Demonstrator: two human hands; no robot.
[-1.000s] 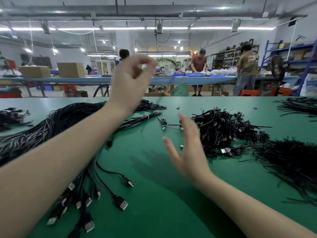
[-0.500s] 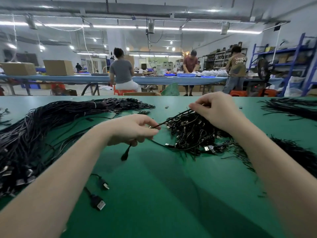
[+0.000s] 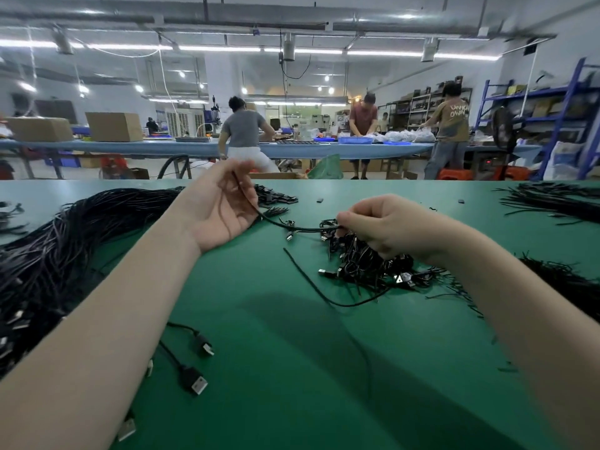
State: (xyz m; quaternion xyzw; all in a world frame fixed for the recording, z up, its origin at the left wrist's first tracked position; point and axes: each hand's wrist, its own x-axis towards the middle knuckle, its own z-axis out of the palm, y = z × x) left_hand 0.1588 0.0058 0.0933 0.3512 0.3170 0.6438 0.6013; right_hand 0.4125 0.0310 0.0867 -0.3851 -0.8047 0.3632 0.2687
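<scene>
Bright overhead tube lights (image 3: 292, 50), soft shadows, wide-angle edge distortion.

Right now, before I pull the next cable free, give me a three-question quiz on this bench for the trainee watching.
1. True or false: the left hand holds nothing.
2. The black cable pinched by the left hand runs across to: A) the right hand; B) a wall socket; C) a spool.
3. Fill the gap: the tangled pile of USB cables lies beneath the ___ hand.
Key: 1 false; 2 A; 3 right.
</scene>
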